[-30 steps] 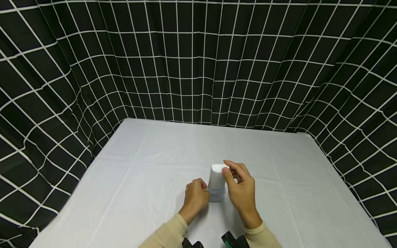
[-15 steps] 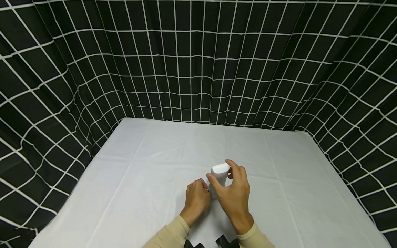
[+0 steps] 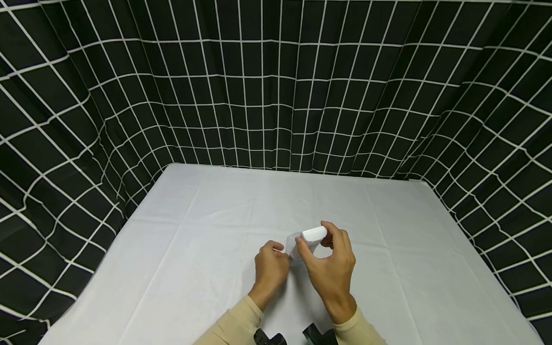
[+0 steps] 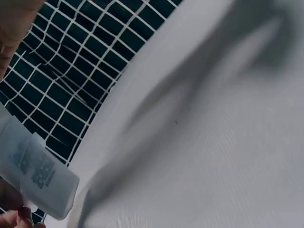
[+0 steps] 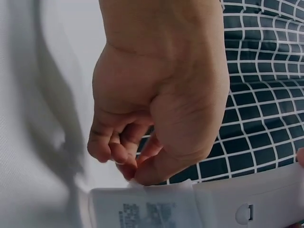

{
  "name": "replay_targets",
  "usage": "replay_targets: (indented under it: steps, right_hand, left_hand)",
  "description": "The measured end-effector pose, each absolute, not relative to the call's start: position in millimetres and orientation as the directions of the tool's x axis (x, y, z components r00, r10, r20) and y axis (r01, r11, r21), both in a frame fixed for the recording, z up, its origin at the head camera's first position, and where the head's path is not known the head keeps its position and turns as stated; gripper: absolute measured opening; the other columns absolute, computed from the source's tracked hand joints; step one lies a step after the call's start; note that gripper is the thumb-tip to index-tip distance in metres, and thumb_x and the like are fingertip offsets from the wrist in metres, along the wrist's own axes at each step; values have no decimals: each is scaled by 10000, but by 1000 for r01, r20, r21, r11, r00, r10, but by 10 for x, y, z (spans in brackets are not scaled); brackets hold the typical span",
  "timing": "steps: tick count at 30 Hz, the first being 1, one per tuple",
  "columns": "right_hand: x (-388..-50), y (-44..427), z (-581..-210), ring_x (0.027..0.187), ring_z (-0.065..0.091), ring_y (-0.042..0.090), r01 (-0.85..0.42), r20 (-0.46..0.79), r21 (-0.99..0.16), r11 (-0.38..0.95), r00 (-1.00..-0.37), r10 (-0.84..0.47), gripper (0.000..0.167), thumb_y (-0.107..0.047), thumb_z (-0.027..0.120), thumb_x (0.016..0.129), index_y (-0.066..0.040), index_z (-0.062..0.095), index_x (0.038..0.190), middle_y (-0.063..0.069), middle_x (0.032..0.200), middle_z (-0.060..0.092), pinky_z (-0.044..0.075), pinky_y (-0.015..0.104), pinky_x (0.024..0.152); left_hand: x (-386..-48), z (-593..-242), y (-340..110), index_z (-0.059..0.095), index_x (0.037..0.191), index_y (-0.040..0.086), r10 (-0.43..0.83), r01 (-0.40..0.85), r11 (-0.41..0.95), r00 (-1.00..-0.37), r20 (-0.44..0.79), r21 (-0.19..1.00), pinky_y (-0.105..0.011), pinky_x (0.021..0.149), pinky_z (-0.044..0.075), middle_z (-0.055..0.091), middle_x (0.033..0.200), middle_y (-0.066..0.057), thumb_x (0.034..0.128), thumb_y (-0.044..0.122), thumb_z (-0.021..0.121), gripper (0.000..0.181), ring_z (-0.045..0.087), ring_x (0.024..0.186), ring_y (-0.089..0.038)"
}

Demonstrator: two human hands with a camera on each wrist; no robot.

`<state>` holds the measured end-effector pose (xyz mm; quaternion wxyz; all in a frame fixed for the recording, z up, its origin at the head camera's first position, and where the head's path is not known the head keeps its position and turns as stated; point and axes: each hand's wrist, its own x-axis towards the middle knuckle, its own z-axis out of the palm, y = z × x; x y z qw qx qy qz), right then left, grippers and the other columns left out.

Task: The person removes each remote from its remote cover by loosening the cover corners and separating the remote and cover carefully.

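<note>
- Slippage looks the main risk: the white container [image 3: 314,234], held by thumb and fingertips of the right hand [image 3: 334,263], could twist free if the left hand [image 3: 270,266] tugs hard at its translucent part [image 5: 107,209].
- Small purchase on the left is a second worry; those fingertips might slide off the edge, or the part might give suddenly and drop to the surface [image 3: 215,239].
- Squeezing the white end [image 5: 270,192] harder against a pull could, I judge, tilt it out of line or dent it, should the walls be thin.
- Right hand: thumb and fingers spread about the container's width, gripping it from opposite sides.
- Left hand: nearly closed, thumb and forefinger pinching at the edge of the translucent part, remaining fingers curled; the exact bit pinched is hidden.
- Container leans between both hands, about midway between the surface's left and right edges, well in from its far edge; the white end points up and rightward. I cannot tell whether the lower end touches the cloth.
</note>
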<state>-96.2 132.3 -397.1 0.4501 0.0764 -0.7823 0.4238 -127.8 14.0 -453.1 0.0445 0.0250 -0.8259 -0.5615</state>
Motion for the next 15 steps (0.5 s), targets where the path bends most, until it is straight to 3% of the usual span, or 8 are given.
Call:
replay_targets:
  steps: [4,8,12,15]
  right_hand:
    - [-960,1320,-3991,759,577,245,-516,770,-597,614,-584,258,527,-86,852,683,52,616,1133,123,918,593,470,269,713]
    - [-953,1323,-4002,795,585,257,-537,772,-600,594,-585,251,545,-50,859,675,58,609,1147,131,937,592,480,242,753]
    - [-921,1302,-3969,834,596,274,-583,798,-569,580,-562,217,572,34,870,622,101,597,1119,167,949,591,497,224,793]
    - [-846,1246,-3863,842,598,301,-628,820,-542,558,-540,189,562,116,855,574,144,584,1066,216,933,584,507,224,804]
  left_hand:
    - [-1279,-4511,123,677,930,-49,-122,-113,251,-989,-84,961,-331,573,507,649,740,-67,809,9,624,145,599,623,-170]
    - [-1285,-4500,118,670,839,-76,-45,-231,-58,-971,-234,971,-266,516,500,635,720,-115,849,-5,587,110,559,567,-136]
    - [-1292,-4468,139,607,978,-139,43,-349,-400,-931,-363,847,-325,585,557,647,776,-178,904,-3,555,164,637,620,-189]
    - [-1306,-4433,144,545,1106,-129,67,-394,-545,-900,-430,740,-387,685,561,658,827,-201,942,28,545,228,677,711,-247]
